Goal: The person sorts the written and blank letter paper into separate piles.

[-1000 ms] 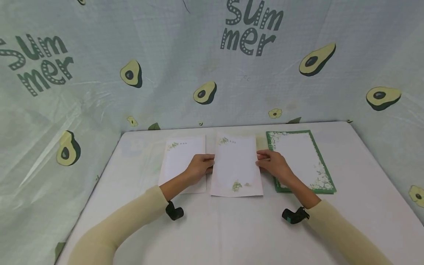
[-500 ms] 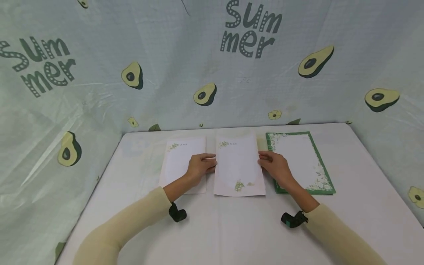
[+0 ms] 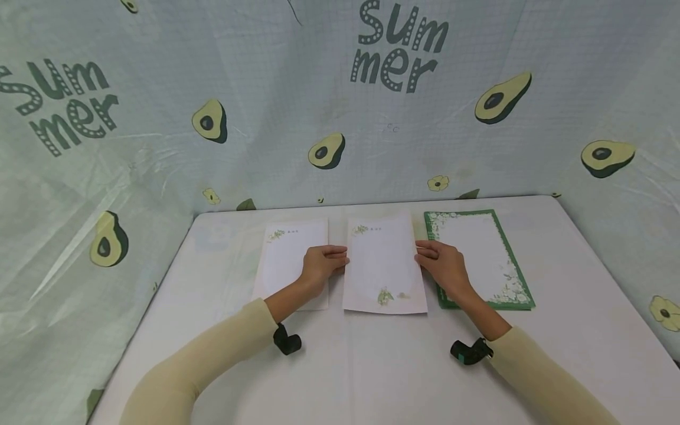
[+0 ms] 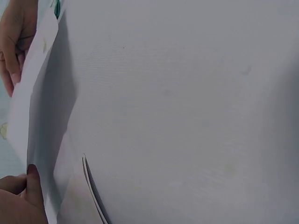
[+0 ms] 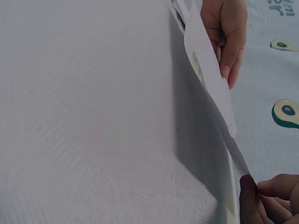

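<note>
Between my two hands, a pale sheet of paper with small printed plants is held a little above the table, its shadow showing beneath in both wrist views. My left hand pinches its left edge between thumb and fingers. On the opposite edge, the right hand pinches it the same way. Under the left forearm lies a stack of similar paper, whose layered edge appears in the left wrist view. A stack of green-bordered paper lies beneath my right hand and wrist, partly covered by them.
The papers lie on a white-covered table. Behind it and along its sides hangs a curtain printed with avocados and lettering. A small black camera sits on the left wrist, another on the right wrist.
Both hands have shifted slightly to the right with the sheet, mostly in the first half second. Their pinch on its two edges stays the same. The two stacks have not moved.
</note>
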A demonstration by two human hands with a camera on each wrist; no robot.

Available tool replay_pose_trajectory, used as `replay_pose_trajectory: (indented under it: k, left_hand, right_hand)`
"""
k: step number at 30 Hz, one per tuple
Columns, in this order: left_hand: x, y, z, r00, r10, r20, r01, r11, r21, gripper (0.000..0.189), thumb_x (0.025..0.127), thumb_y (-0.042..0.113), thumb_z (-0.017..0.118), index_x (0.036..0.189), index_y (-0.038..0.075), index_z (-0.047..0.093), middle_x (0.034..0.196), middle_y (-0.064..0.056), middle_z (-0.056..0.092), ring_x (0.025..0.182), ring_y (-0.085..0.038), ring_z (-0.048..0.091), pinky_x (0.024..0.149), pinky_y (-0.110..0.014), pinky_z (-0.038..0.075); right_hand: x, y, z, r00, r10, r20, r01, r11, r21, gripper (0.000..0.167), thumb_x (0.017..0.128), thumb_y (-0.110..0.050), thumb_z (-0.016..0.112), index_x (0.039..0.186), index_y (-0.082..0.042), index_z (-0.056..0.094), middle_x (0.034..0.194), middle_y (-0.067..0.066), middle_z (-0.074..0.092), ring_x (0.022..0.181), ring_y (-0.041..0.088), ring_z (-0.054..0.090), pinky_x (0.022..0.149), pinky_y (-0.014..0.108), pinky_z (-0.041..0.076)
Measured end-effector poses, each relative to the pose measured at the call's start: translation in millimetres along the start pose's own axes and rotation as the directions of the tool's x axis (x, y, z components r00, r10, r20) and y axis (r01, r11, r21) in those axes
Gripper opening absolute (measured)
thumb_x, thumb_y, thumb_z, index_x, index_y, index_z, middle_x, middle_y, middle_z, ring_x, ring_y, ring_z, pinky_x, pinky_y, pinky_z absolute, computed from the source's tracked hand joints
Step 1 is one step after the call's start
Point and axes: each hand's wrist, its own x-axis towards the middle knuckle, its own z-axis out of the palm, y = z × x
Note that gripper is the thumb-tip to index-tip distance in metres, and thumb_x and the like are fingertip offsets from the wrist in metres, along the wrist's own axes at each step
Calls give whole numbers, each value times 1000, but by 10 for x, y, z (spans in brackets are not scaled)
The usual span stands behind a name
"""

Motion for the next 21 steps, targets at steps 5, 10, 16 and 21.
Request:
replay_pose_trajectory:
  k: [5,10,16,21]
  left_hand:
    - [-15,20,-15,1000,7,-24,-7,1000,0,27,91,-4,72,118,-4,72,110,-19,74,100,-22,74,86,-30,62]
    - [-3,17,-40,999,17,-43,-17,1000,-5,27,90,-4,74,117,-4,73,108,-17,75,98,-19,74,85,-29,62]
    - [-3,16,-66,998,30,-48,-31,999,-11,28,90,-4,74,118,-4,73,110,-18,75,100,-18,73,86,-29,61]
    - [2,17,-95,998,46,-50,-47,999,-26,29,89,-5,74,118,-4,73,110,-17,74,98,-16,73,86,-28,61]
  right_hand:
    - [0,-26,8,1000,-1,-26,1,1000,19,35,99,-10,67,133,0,66,115,18,74,103,30,72,75,15,59]
    - [17,-50,24,999,10,-50,-7,999,53,35,98,-10,68,132,0,66,116,19,73,101,29,73,74,18,60]
    - [22,-59,46,998,31,-58,-27,997,75,34,98,-10,68,131,-1,67,116,18,73,104,29,72,76,19,61]
    - [21,-65,66,997,35,-66,-30,996,85,35,98,-9,68,132,0,66,116,19,73,105,30,72,78,20,61]
